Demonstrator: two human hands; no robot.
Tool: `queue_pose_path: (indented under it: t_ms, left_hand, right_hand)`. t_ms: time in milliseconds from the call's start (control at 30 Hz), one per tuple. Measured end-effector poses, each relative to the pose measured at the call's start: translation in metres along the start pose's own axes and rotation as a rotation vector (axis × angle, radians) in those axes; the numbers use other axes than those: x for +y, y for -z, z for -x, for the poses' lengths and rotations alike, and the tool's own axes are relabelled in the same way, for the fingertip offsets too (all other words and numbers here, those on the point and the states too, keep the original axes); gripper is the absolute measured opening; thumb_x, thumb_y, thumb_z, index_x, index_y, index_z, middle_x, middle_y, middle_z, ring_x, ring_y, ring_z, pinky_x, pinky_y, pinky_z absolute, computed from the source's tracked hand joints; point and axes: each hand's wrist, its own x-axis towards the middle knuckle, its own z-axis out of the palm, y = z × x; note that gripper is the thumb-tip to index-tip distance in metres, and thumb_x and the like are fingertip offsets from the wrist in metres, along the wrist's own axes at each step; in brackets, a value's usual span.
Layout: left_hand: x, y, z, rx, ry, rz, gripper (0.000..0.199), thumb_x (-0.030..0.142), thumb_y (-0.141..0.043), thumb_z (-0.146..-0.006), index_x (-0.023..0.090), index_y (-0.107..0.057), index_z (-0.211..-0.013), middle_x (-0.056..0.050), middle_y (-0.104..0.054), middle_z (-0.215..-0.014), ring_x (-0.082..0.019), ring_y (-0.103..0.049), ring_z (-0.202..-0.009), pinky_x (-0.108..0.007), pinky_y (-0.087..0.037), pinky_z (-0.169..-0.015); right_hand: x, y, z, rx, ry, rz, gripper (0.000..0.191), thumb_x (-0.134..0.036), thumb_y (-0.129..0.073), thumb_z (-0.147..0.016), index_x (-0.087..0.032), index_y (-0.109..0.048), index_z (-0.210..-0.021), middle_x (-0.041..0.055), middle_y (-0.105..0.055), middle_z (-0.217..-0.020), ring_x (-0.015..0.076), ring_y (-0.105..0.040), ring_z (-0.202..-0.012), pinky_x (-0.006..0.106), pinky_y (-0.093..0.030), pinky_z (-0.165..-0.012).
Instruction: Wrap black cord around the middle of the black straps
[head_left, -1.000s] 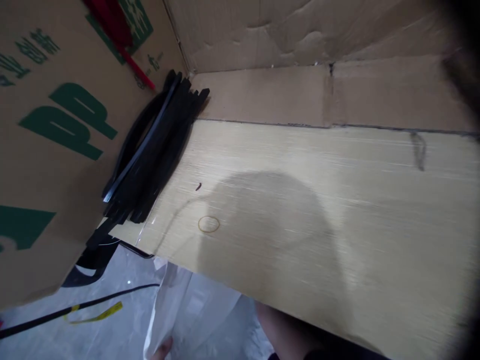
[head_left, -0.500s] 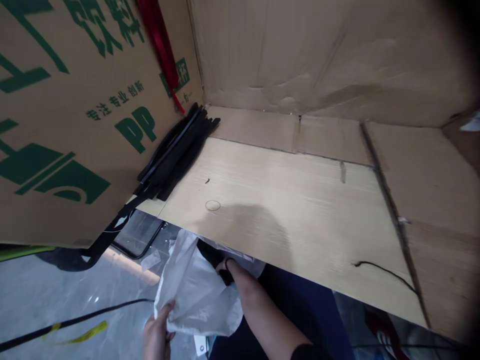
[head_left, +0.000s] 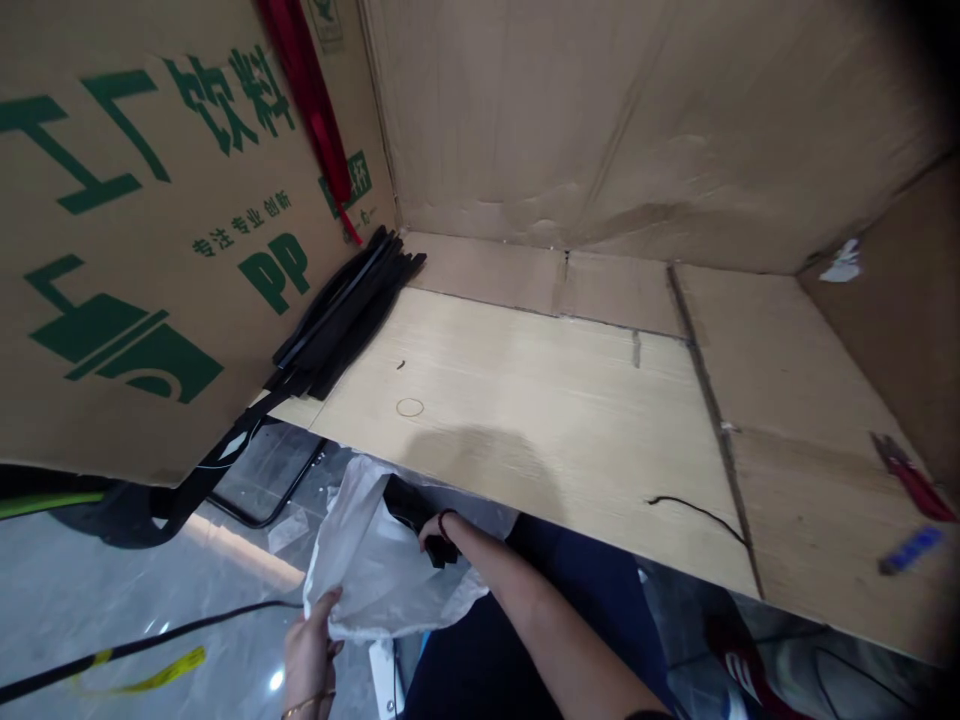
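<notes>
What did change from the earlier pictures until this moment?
The view drew back, so both hands now show. The left hand holds the white bag, and the right hand has come to the bag's mouth, holding a black piece. The black strips against the carton wall and the board stayed as they were.

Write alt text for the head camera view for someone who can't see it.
A person's left hand grips a white woven sack while the right hand holds black plastic strips at its opening. Above them, a bundle of black strips leans against a green-printed cardboard wall beside a pale wooden board.
</notes>
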Motion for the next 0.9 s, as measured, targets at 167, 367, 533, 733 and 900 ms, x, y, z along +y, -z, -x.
queue_pose_path:
  t_ms: [167, 367, 533, 733, 900]
  left_hand:
    - [-0.003, 0.002, -0.004, -0.008, -0.010, -0.009, 0.043, 0.045, -0.073, -0.042, 0.013, -0.061, -0.068, -0.003, -0.062, -0.058, -0.019, -0.059, -0.049, -0.028, -0.042, -0.045]
    - [-0.004, 0.002, -0.007, -0.006, -0.022, 0.017, 0.044, 0.044, -0.074, -0.041, 0.015, -0.058, -0.071, 0.001, -0.060, -0.056, -0.015, -0.054, -0.047, -0.027, -0.039, -0.044]
    - [-0.005, -0.003, -0.009, -0.026, -0.028, 0.033, 0.041, 0.042, -0.071, -0.042, 0.016, -0.057, -0.070, 0.002, -0.059, -0.056, -0.016, -0.054, -0.047, -0.028, -0.039, -0.044]
    - [-0.008, -0.004, -0.011, -0.005, -0.034, 0.033, 0.043, 0.044, -0.069, -0.039, 0.016, -0.056, -0.069, 0.000, -0.056, -0.056, -0.015, -0.051, -0.046, -0.029, -0.038, -0.042]
    - [-0.008, -0.006, -0.009, 0.001, -0.072, 0.035, 0.043, 0.047, -0.068, -0.041, 0.017, -0.055, -0.068, 0.001, -0.053, -0.054, -0.015, -0.049, -0.044, -0.030, -0.038, -0.042]
  right_hand:
    - [0.010, 0.012, 0.023, -0.206, -0.134, -0.013, 0.024, -0.031, -0.060, -0.094, -0.012, -0.062, -0.109, 0.0051, -0.065, -0.102, 0.0162, -0.065, -0.084, 0.031, -0.057, -0.071]
    - [0.029, 0.029, 0.064, -0.320, -0.148, -0.156, 0.023, -0.033, -0.058, -0.095, -0.012, -0.061, -0.106, 0.0039, -0.064, -0.097, 0.0139, -0.063, -0.077, 0.029, -0.056, -0.066]
    - [0.054, 0.031, 0.105, -0.396, -0.140, -0.226, 0.023, -0.033, -0.056, -0.096, -0.012, -0.061, -0.090, -0.0010, -0.061, -0.078, 0.0097, -0.058, -0.063, 0.025, -0.051, -0.059]
    - [0.107, 0.028, 0.167, -0.368, -0.087, -0.214, 0.031, -0.014, -0.051, -0.087, -0.012, -0.057, -0.057, -0.0012, -0.054, -0.052, 0.0084, -0.054, -0.046, 0.019, -0.047, -0.051]
    - [0.170, 0.034, 0.215, -0.232, 0.054, -0.201, 0.011, -0.019, -0.071, -0.063, -0.018, -0.063, -0.056, -0.0017, -0.057, -0.050, 0.0129, -0.056, -0.045, 0.020, -0.045, -0.042]
